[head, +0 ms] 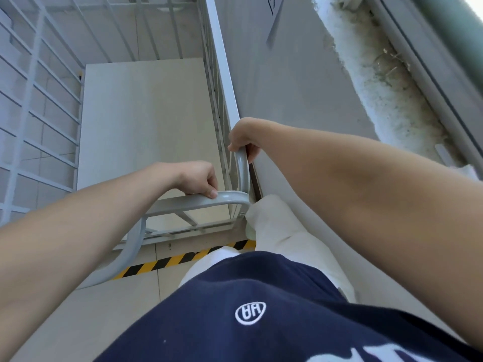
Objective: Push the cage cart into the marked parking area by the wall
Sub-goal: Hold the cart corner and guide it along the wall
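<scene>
— What is sitting closest to you?

— Navy fabric of your shirt [261, 317], with a small white stitched logo, is filling the bottom of the view. Your pale trouser leg [277, 226] is stepping forward above it.

— Going from the left, what are you seeing?

— White wire grid walls of the cage cart [39, 100] are rising on the left side, enclosing a bare pale base board [146, 121]. Your left hand [198, 178] is curling over the grey handle bar [198, 201], fingers wrapped closed around its top rail near the rounded right corner.

— And your right hand?

— Your right hand [243, 137] is gripping the upright part of that same bar, just past the corner, fingers closed around it and thumb pressing on the inner side.

— Where is the cart sitting?

— It is standing on the tiled floor just beyond a strip of yellow and black striped tape [183, 259], with its right side running close alongside the grey wall [292, 82]. Whether they are touching, you cannot tell.
</scene>
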Motion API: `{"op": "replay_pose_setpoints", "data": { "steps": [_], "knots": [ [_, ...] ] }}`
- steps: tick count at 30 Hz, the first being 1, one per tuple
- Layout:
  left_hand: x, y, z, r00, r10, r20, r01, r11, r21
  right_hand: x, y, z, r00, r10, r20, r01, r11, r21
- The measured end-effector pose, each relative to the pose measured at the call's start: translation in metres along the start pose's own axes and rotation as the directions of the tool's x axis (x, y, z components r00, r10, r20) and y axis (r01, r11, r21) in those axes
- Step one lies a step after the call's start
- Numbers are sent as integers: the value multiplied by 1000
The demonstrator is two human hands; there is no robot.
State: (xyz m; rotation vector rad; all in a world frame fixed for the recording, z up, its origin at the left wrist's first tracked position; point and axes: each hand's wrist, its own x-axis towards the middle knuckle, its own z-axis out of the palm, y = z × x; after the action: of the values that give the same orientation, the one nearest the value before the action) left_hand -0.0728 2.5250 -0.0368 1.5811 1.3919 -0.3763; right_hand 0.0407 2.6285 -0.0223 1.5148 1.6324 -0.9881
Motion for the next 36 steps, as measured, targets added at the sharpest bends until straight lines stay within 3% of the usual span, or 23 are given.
{"op": "replay_pose_setpoints", "data": {
  "steps": [11, 25, 36],
  "knots": [
    [-3, -8, 5, 999, 22, -38, -22, 1000, 0, -5, -4, 4, 998, -62, -27, 62, 998, 25],
    [-14, -3, 8, 998, -7, -68, 10, 999, 49, -13, -4, 14, 996, -24, -80, 27, 999, 38],
    [-19, -5, 15, 993, -23, -117, 28, 999, 36, -9, -5, 20, 996, -27, -91, 40, 989, 143]
  ]
}}
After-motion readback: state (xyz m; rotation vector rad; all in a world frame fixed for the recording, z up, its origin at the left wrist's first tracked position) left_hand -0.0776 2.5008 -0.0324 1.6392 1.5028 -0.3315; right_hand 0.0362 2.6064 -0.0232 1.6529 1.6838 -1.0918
